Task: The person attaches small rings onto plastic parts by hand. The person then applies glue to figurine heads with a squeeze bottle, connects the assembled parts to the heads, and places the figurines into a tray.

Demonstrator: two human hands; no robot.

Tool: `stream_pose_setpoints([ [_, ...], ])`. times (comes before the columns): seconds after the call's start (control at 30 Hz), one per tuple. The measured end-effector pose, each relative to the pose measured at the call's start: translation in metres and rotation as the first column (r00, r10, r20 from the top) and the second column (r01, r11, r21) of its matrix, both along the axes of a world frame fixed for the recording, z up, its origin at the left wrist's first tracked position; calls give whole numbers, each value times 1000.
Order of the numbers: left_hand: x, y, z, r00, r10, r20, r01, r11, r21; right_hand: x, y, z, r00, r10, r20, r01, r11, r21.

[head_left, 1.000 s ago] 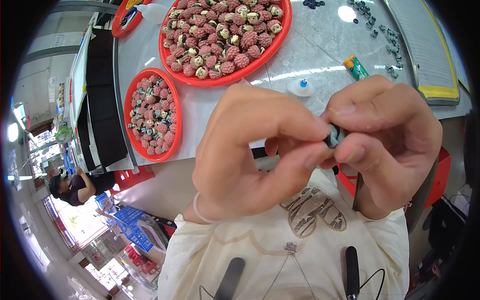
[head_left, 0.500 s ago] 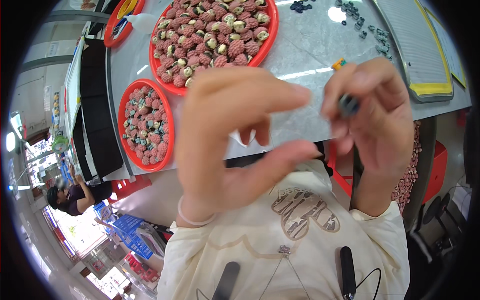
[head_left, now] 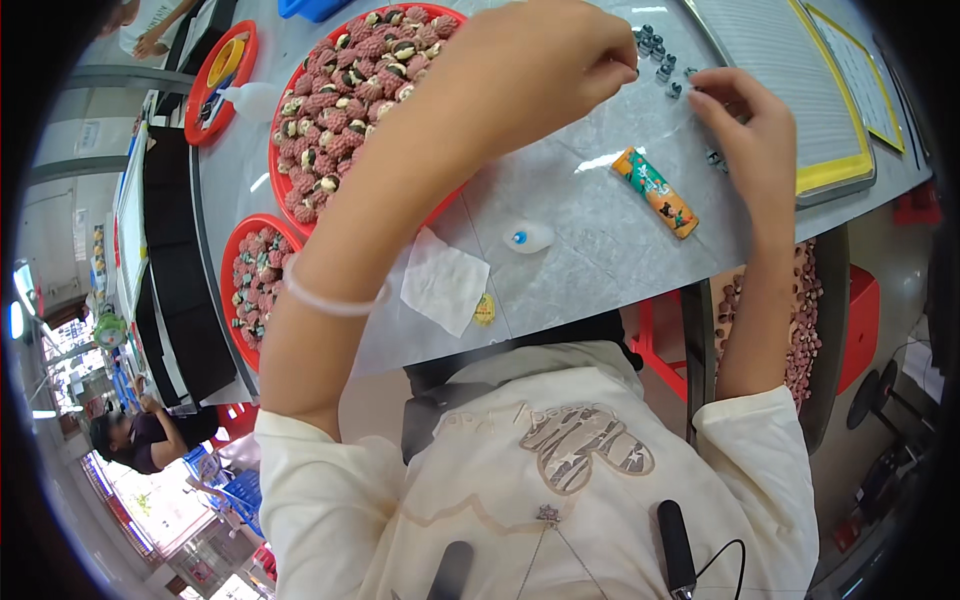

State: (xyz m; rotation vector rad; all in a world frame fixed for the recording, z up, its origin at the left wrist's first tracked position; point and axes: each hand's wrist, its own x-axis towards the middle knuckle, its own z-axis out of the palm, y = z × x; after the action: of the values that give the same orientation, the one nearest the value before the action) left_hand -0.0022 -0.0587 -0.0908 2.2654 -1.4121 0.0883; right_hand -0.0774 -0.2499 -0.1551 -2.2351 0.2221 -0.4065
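My left hand [head_left: 590, 50] reaches across the table to the far side, its fingers curled together; a speck of something dark shows at the fingertips, too small to name. Beside it lie several small dark grey-green pieces [head_left: 665, 68]. My right hand [head_left: 745, 115] hovers at the right of these pieces, thumb and forefinger slightly apart and nothing visible between them. More of the same pieces [head_left: 716, 160] lie by the right wrist. Under my left forearm is a large red basket [head_left: 283, 165] heaped with pink ridged pieces bearing cream and black parts.
A smaller red basket [head_left: 238, 232] stands at the left, a red tray [head_left: 193, 110] beyond it. An orange-green packet [head_left: 655, 192], a white squeeze bottle [head_left: 530, 237] and white tissue [head_left: 445, 282] lie nearer me. A yellow-edged tray [head_left: 838, 172] sits right. Another person [head_left: 150, 440] is far left.
Both hands have moved away from me, over the far part of the table. The dark piece that was in my right hand's fingers no longer shows there. The packet and tissue have come into sight.
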Motion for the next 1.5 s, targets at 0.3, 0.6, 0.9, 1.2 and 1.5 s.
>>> stream_pose_setpoints([
  [0.3, 16, -42, -57, 849, -76, 523, 5, 991, 136, 9, 15, -7, 994, 10, 105, 28, 936, -351],
  [0.6, 17, -32, -38, 963, 95, 253, -153, 963, 220, -11, 4, 13, 995, 3, 101, 23, 968, -252],
  [0.9, -36, 25, 23, 817, 246, -522, -401, 892, -208, -16, 0, 8, 997, 48, 59, -32, 969, -246],
  [1.2, -112, 48, 26, 703, -15, -711, -503, 696, -513, -43, 55, 53, 844, 424, 329, -530, 565, 632],
  [1.5, -121, 47, 12, 797, -33, -603, -453, 627, -634, -49, 82, 53, 655, 479, 584, -756, 410, 511],
])
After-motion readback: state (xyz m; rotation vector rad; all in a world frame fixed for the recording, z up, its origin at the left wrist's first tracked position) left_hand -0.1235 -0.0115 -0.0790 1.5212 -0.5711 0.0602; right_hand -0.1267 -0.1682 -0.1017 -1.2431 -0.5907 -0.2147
